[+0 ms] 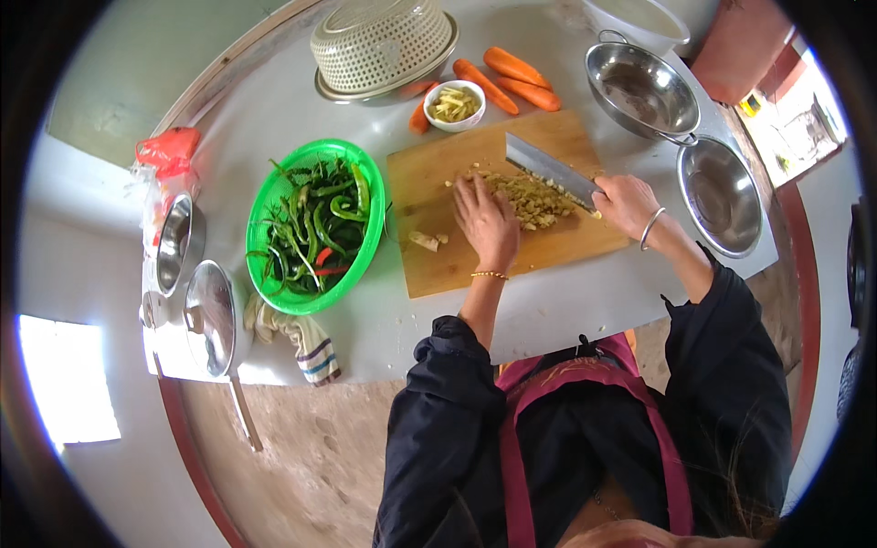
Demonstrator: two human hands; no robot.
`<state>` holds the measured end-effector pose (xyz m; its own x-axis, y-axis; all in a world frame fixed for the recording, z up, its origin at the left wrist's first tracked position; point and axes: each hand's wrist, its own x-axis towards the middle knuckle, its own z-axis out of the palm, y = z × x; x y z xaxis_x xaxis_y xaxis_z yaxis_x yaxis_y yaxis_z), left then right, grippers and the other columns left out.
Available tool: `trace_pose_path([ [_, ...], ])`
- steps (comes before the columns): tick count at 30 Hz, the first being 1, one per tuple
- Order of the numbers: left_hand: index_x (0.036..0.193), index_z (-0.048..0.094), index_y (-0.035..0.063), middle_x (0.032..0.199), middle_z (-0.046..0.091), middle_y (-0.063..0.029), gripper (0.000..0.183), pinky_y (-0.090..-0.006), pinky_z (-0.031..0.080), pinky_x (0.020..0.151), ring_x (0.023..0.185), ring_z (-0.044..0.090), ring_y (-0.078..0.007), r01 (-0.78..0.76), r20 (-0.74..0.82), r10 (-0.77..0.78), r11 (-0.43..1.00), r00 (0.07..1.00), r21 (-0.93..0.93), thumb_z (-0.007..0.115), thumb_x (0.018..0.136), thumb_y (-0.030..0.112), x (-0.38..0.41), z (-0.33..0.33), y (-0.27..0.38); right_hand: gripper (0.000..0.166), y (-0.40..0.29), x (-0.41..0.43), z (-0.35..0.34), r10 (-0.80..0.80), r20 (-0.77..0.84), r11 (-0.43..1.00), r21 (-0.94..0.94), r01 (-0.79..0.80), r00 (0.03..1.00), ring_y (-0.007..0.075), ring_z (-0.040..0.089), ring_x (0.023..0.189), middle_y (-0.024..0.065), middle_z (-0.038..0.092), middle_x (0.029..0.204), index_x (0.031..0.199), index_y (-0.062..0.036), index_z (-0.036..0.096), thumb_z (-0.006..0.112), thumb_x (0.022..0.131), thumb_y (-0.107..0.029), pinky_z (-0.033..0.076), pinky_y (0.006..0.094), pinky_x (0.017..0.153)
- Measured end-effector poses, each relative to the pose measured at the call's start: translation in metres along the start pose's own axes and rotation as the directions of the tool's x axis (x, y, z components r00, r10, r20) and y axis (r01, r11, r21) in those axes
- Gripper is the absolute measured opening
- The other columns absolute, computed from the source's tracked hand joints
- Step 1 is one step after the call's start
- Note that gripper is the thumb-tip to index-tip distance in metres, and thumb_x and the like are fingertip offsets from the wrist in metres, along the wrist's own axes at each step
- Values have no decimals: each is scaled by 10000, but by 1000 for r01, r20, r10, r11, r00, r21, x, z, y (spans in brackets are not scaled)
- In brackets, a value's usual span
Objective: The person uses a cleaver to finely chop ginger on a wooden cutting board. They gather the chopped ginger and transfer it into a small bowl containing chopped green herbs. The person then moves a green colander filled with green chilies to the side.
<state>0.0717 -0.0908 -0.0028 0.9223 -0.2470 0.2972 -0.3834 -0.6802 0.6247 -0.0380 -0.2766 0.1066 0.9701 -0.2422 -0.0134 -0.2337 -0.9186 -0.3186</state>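
Observation:
My right hand (627, 204) grips the handle of a cleaver (551, 171), whose broad blade slants up and left above the chopped pile. Pale bits cling along the lower edge of the blade. My left hand (488, 222) is at the left end of a heap of finely chopped ginger (538, 200), fingers somewhat spread and touching the pile's edge. Both are over a wooden cutting board (445, 264). An uncut piece of what looks like ginger (423, 240) lies on the board left of my left hand.
Behind the board stand a white bowl of cut strips (453, 106) and several carrots (517, 67). A green basket of chili peppers (312, 226) is at left, near a lidded pot (211, 318) and a cloth (312, 346). Steel basins (719, 195) line the right; a colander (384, 48) rests upside down behind.

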Motion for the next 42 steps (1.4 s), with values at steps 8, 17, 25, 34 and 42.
trace_pose_path([
  [8, 1294, 448, 9, 1351, 403, -237, 417, -440, 277, 1057, 1269, 358, -372, -51, 46, 57, 991, 997, -120, 450, 910, 170, 16, 8, -15, 176, -10, -18, -14, 193, 154, 938, 260, -228, 969, 403, 560, 718, 206, 588, 716, 794, 3, 550, 477, 816, -155, 429, 485, 677],
  [17, 1235, 486, -53, 1319, 444, -214, 351, -366, 351, 1002, 1185, 451, -342, 96, -126, -200, 821, 972, -563, 412, 946, 132, -12, -22, -27, 173, -62, 29, -15, -108, 81, 988, 118, 98, 991, 391, 566, 701, 196, 583, 696, 840, -4, 522, 477, 854, -170, 433, 482, 642],
  [25, 1171, 529, -33, 1196, 510, -217, 290, -414, 411, 894, 1047, 507, -374, -99, -228, 53, 975, 972, -199, 476, 904, 68, -37, -28, -26, 169, -114, 82, -2, -93, 356, 978, -145, 153, 930, 370, 620, 816, 190, 639, 828, 914, -4, 584, 487, 841, -120, 483, 445, 733],
  [34, 1197, 493, -49, 1216, 487, -238, 326, -424, 395, 917, 1075, 480, -401, -75, -159, 18, 930, 987, -361, 477, 878, 16, -31, -29, -29, 223, -77, 72, 18, -133, 140, 991, -8, 136, 981, 395, 590, 770, 229, 609, 772, 864, 12, 544, 488, 878, -204, 455, 489, 695],
  [42, 1215, 498, -54, 1278, 466, -249, 394, -429, 351, 994, 1168, 436, -405, -70, -138, 50, 987, 989, -144, 397, 920, 188, 54, 13, -31, 201, -43, 53, 18, -148, 42, 977, -151, 153, 988, 390, 578, 651, 192, 574, 634, 825, -3, 526, 498, 876, -195, 446, 496, 639],
])
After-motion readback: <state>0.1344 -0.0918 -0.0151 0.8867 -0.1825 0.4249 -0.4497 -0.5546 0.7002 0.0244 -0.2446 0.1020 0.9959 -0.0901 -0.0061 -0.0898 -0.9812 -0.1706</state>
